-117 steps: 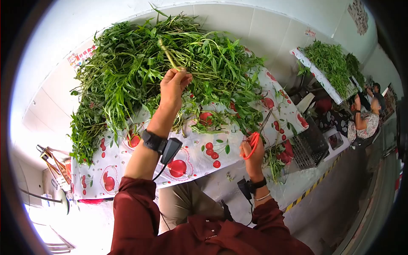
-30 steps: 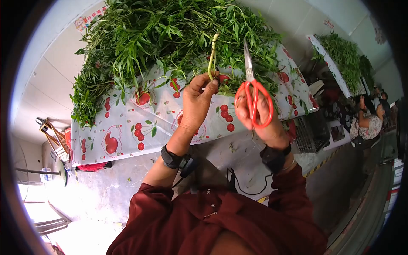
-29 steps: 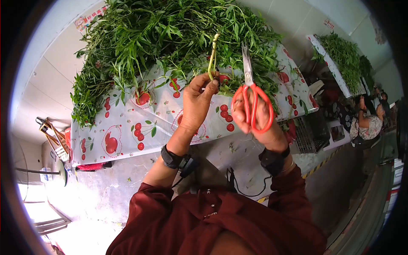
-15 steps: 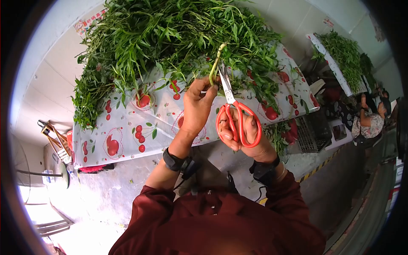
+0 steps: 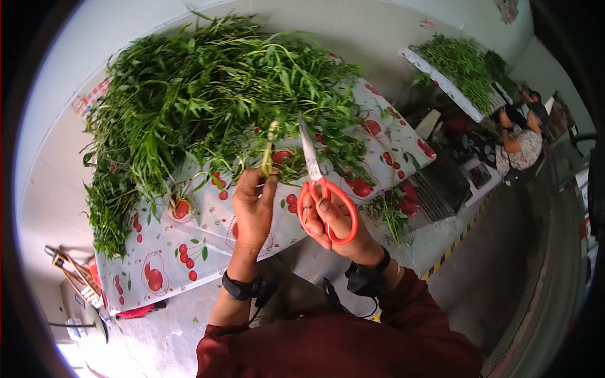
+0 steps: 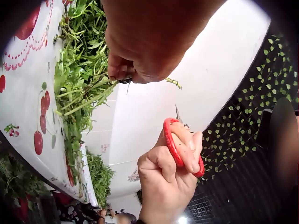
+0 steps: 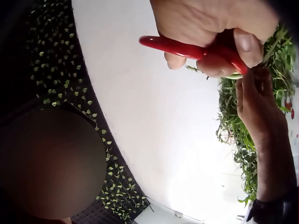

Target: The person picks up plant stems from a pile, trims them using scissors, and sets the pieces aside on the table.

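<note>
Two grips: our left hand (image 5: 253, 214) pinches pale stem (image 5: 269, 153); our right hand (image 5: 337, 223) curls round scissors (image 5: 314, 170). We should angle blades (image 5: 307, 142) clear of fingertips (image 5: 271, 181).

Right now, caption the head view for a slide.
Left hand pinches a stem, right hand holds red-handled scissors, near leafy greens heaped on a cherry-print tablecloth.

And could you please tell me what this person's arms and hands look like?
Both the left hand and the right hand are bare. The sleeves are dark red. Each wrist has a black strap with a boxy black device; the right also has a thin, pale bracelet.
</note>
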Available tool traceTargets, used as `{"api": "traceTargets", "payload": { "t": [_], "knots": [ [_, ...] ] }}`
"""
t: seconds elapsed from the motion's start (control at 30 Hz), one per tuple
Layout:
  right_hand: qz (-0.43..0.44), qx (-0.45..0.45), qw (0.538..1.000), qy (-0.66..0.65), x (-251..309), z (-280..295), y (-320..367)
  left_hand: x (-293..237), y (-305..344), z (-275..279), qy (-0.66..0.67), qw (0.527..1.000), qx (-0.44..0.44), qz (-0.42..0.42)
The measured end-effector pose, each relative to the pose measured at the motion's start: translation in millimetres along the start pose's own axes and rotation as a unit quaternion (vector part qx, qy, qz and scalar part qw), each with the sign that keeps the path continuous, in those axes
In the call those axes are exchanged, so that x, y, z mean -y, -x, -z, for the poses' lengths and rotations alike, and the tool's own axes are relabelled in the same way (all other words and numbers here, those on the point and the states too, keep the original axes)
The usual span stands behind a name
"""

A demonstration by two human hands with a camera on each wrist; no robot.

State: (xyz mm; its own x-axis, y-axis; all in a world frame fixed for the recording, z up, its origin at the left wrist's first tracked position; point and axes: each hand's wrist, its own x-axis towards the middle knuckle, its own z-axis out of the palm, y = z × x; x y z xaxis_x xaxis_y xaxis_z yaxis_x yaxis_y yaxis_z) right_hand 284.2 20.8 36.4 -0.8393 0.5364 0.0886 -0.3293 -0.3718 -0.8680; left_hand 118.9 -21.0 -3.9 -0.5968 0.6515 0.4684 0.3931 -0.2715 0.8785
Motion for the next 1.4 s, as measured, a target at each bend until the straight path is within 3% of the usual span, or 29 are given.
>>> {"api": "traceTargets", "payload": {
  "t": [0.1, 0.13, 0.2, 0.33, 0.4, 0.53, 0.6, 0.67, 0.77, 0.87, 0.9, 0.93, 1.03, 1.1, 1.13, 1.23, 1.27, 1.33, 1.4],
  "knots": [
    [0.111, -0.033, 0.989, 0.087, 15.7, 8.4, -6.8, -4.4, 1.1, 1.1, 0.042, 0.997, 0.0, 0.063],
    [0.152, -0.037, 0.982, 0.11, 17.8, 15.4, -11.7, -9.9, -0.4, 0.6, 0.116, 0.989, -0.004, 0.094],
    [0.142, -0.143, 0.96, 0.196, 29.7, 12.6, -10.7, -13.1, -2.5, -3.5, 0.189, 0.974, -0.012, 0.128],
    [0.201, -0.139, 0.941, 0.234, 14.8, 17.8, -24.5, -13.4, -6.0, -10.6, 0.279, 0.938, -0.023, 0.204],
    [0.262, -0.113, 0.888, 0.36, 4.7, 20.8, -31.5, -19.6, -4.7, -15.6, 0.293, 0.933, -0.017, 0.21],
    [0.171, -0.132, 0.86, 0.463, -7.0, 25.2, -37.8, -23.7, -1.2, -19.2, 0.296, 0.934, -0.006, 0.202],
    [0.216, -0.152, 0.819, 0.509, -11.4, 27.6, -42.1, -23.5, -1.1, -17.6, 0.287, 0.938, 0.013, 0.195],
    [0.218, -0.157, 0.811, 0.52, -14.5, 30.5, -42.2, -26.6, 2.0, -12.2, 0.278, 0.937, 0.05, 0.204],
    [0.256, -0.122, 0.793, 0.539, -18.0, 33.0, -44.8, -24.9, 0.1, -5.8, 0.329, 0.915, 0.024, 0.233],
    [0.184, -0.078, 0.806, 0.557, -7.1, 35.6, -49.0, -10.9, 2.0, 2.0, 0.346, 0.905, -0.007, 0.249],
    [0.141, -0.068, 0.854, 0.496, -8.8, 50.8, -59.3, -7.8, 2.2, 5.7, 0.341, 0.903, -0.029, 0.258],
    [0.184, -0.077, 0.874, 0.443, -2.9, 56.2, -71.5, -6.1, 2.7, 10.2, 0.342, 0.903, -0.032, 0.26],
    [0.176, -0.078, 0.869, 0.457, 23.8, 79.5, -108.6, -4.0, 2.6, 20.4, 0.342, 0.9, -0.067, 0.261],
    [0.165, -0.015, 0.798, 0.579, 25.6, 99.6, -137.3, -0.9, 2.9, 23.5, 0.354, 0.898, -0.064, 0.254],
    [0.166, -0.016, 0.797, 0.58, 27.0, 99.9, -142.6, -0.2, 2.4, 24.0, 0.365, 0.894, -0.061, 0.252],
    [0.126, 0.069, 0.672, 0.727, 18.5, 96.3, -161.3, 2.3, 2.0, 28.0, 0.364, 0.894, -0.069, 0.253],
    [0.124, 0.072, 0.673, 0.726, 14.9, 96.0, -166.3, 3.9, 3.0, 30.2, 0.368, 0.894, -0.065, 0.248],
    [0.093, 0.14, 0.596, 0.785, 6.9, 95.0, -175.4, 1.4, 3.2, 33.6, 0.366, 0.894, -0.07, 0.249],
    [0.114, 0.159, 0.579, 0.792, -2.6, 103.5, -182.9, 1.0, 3.1, 35.9, 0.364, 0.895, -0.073, 0.247]
  ]
}}
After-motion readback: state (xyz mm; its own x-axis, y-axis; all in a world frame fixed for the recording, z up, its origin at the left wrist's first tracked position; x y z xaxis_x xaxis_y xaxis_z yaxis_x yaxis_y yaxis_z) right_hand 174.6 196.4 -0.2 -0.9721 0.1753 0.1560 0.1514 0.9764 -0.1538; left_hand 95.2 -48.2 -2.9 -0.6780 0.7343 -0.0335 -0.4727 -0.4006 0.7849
